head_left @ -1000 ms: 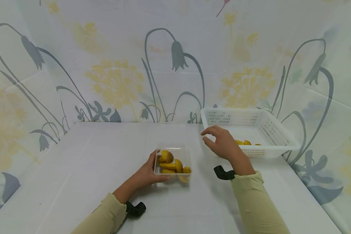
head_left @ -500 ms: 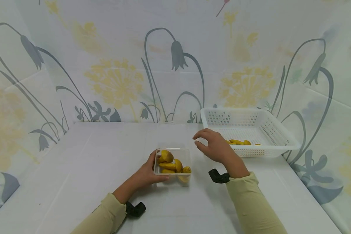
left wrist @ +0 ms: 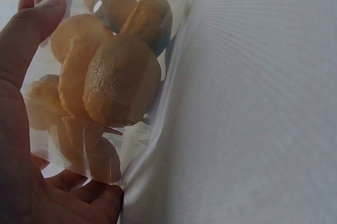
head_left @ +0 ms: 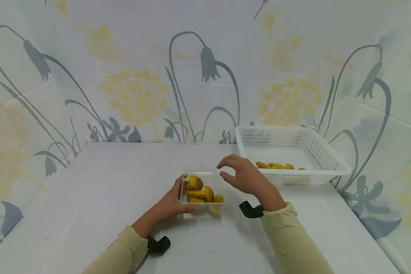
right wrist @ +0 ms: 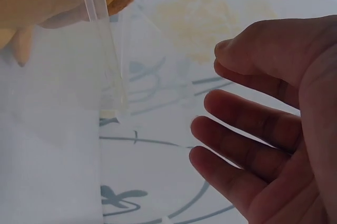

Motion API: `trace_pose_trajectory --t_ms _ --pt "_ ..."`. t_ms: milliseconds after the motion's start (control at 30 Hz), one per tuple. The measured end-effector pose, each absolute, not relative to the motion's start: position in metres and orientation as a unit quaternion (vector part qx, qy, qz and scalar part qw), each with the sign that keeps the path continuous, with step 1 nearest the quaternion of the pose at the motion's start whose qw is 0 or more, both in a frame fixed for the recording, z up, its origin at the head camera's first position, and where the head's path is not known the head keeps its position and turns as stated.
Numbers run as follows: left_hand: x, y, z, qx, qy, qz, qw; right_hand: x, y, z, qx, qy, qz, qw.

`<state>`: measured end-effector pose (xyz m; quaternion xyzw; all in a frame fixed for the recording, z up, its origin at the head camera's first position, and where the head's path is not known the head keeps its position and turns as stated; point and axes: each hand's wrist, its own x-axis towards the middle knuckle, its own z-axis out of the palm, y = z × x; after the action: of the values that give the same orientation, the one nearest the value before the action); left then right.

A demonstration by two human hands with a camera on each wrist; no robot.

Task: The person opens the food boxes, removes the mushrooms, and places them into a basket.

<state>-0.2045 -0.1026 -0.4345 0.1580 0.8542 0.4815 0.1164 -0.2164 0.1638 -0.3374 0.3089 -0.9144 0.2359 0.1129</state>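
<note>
My left hand (head_left: 171, 201) grips the left side of a clear plastic box (head_left: 217, 182) standing on the table, its thumb along the near wall. Inside lie several yellow-brown mushrooms (head_left: 209, 194); in the left wrist view their caps and stems (left wrist: 121, 82) show through the clear wall. Just right of the box, my right hand (head_left: 243, 175) hovers with bent, relaxed fingers and holds nothing. The right wrist view shows these fingers (right wrist: 237, 145) spread a little, apart from the box's edge (right wrist: 97, 19).
A white perforated basket (head_left: 311, 177) stands at the back right, with several yellow mushrooms (head_left: 277, 166) near its front wall. White cloth (head_left: 106, 190) covers the table. A flower-patterned curtain (head_left: 140, 45) hangs behind and at the sides. Each wrist wears a black device (head_left: 251, 210).
My right hand has moved left and slightly down, away from the basket and toward the box, uncovering more mushrooms in the basket. The left hand and the box have stayed in place.
</note>
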Motion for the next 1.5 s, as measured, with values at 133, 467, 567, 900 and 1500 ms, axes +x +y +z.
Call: trace_pose_trajectory --t_ms 133,467,567,900,1500 --pt "-0.205 -0.102 -0.435 0.159 0.854 0.482 0.117 -0.216 0.160 -0.340 0.317 -0.913 0.234 0.105" --pt "-0.204 -0.103 -0.435 0.154 0.854 0.482 0.118 -0.215 0.152 -0.342 0.345 -0.907 0.230 0.070" --pt "-0.204 -0.103 -0.434 0.152 0.855 0.481 0.119 -0.215 0.150 -0.344 0.350 -0.907 0.226 0.058" --pt "-0.204 -0.103 -0.434 0.154 0.856 0.480 0.117 -0.213 0.143 -0.349 0.366 -0.904 0.220 0.020" --pt "-0.205 -0.103 -0.435 0.157 0.855 0.481 0.115 -0.212 0.135 -0.356 0.375 -0.899 0.225 -0.023"
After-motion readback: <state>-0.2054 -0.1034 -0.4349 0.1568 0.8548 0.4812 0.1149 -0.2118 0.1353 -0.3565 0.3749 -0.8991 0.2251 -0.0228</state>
